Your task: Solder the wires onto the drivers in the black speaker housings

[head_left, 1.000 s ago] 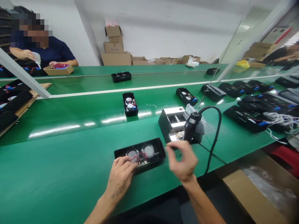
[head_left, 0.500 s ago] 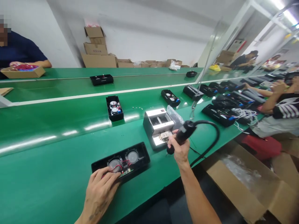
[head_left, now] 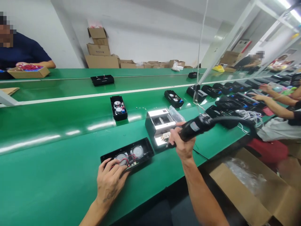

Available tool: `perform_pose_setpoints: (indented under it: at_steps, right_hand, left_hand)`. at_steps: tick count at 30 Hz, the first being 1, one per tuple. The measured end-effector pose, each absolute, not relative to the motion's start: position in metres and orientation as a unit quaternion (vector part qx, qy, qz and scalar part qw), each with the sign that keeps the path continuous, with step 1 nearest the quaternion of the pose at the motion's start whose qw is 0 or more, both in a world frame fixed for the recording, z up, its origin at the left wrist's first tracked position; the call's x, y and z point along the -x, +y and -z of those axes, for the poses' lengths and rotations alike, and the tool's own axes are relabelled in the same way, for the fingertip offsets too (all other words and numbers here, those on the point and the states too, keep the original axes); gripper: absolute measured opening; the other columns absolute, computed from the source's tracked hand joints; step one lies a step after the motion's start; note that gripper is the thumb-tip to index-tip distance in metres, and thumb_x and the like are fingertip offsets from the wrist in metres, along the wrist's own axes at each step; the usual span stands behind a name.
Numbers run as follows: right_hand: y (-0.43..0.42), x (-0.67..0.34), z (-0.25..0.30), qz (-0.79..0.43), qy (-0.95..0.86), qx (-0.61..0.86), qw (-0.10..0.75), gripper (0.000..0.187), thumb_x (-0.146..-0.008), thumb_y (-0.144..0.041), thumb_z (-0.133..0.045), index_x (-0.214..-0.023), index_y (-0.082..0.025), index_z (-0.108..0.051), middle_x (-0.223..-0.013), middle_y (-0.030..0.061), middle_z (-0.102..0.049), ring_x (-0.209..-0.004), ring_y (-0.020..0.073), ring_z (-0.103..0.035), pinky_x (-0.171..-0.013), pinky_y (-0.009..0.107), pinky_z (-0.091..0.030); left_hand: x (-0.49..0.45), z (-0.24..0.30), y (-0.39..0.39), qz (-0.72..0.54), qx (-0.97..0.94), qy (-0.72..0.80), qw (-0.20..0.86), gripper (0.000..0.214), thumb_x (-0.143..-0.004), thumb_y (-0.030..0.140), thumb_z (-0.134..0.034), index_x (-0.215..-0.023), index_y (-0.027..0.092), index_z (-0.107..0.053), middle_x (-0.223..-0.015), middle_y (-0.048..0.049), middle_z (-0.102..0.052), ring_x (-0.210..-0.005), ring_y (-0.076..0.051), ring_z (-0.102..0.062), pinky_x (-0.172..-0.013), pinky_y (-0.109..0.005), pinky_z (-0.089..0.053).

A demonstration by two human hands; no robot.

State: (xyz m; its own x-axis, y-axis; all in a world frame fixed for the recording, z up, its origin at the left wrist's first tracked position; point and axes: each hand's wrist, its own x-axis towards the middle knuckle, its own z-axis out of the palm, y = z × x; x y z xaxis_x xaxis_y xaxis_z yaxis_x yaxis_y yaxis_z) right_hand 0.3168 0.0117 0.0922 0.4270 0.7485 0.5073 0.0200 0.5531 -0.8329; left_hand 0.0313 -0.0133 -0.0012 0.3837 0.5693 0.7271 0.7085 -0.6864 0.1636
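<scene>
On a long green desk point(head_left: 47, 179), at its near edge, a black open speaker case point(head_left: 127, 154) lies within easy reach of the person's two bare hands. Its long axis runs across the desk from left to right, rising slightly to the right. Its open side faces up, showing two round speakers, red wires and a small circuit board. The left hand point(head_left: 110, 183) rests on the case's near side with its grip released, fingers spread over the wires, apparently to stop the case from sliding. The right hand point(head_left: 183, 144) has its grip clenched around a black electric screwdriver point(head_left: 195, 127), held crosswise: the corded end points up and right, the tip down and left, close to a metal fixture point(head_left: 160, 125) and away from the case. A clear plastic bag point(head_left: 176, 113) lies just behind the fixture. A co-worker point(head_left: 21, 51) at far left handles a cardboard box point(head_left: 28, 72) of red parts, and an open carton point(head_left: 237, 188) stands on the floor at right.
</scene>
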Motion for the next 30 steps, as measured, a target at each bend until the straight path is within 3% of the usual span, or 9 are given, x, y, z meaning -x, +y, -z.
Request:
perform_pose_setpoints:
  at_steps: [7, 17, 30]
  right_hand:
    - [-0.019, -0.254, -0.082, -0.318, -0.484, 0.288, 0.763, 0.028, -0.099, -0.022, -0.064, -0.124, -0.030, -0.053, -0.062, -0.0118, -0.050, -0.043, 0.0080, -0.047, -0.044, 0.022, -0.043]
    - [-0.008, -0.233, -0.067, -0.364, -0.488, 0.308, 0.731, 0.026, -0.098, -0.026, -0.066, -0.119, -0.027, -0.051, -0.060, -0.0120, -0.049, -0.041, 0.0083, -0.045, -0.044, 0.023, -0.041]
    - [-0.005, -0.225, -0.045, -0.335, -0.535, 0.343, 0.696, 0.021, -0.099, -0.028, -0.065, -0.113, -0.027, -0.049, -0.059, -0.0124, -0.049, -0.042, 0.0087, -0.046, -0.046, 0.024, -0.044]
  left_hand:
    - [-0.037, 0.003, -0.015, 0.400, 0.813, -0.416, 0.072, 0.016, -0.089, 0.034, -0.081, -0.085, 0.023, -0.071, -0.074, 0.0008, -0.074, -0.092, -0.025, -0.071, -0.108, -0.052, -0.046]
    - [-0.038, 0.001, -0.015, 0.404, 0.813, -0.416, 0.061, 0.013, -0.092, 0.033, -0.078, -0.084, 0.024, -0.072, -0.074, 0.0014, -0.074, -0.090, -0.024, -0.071, -0.106, -0.049, -0.045]
    - [-0.037, 0.000, -0.014, 0.405, 0.813, -0.414, 0.062, 0.012, -0.091, 0.031, -0.079, -0.083, 0.024, -0.073, -0.074, 0.0018, -0.075, -0.087, -0.022, -0.072, -0.105, -0.046, -0.046]
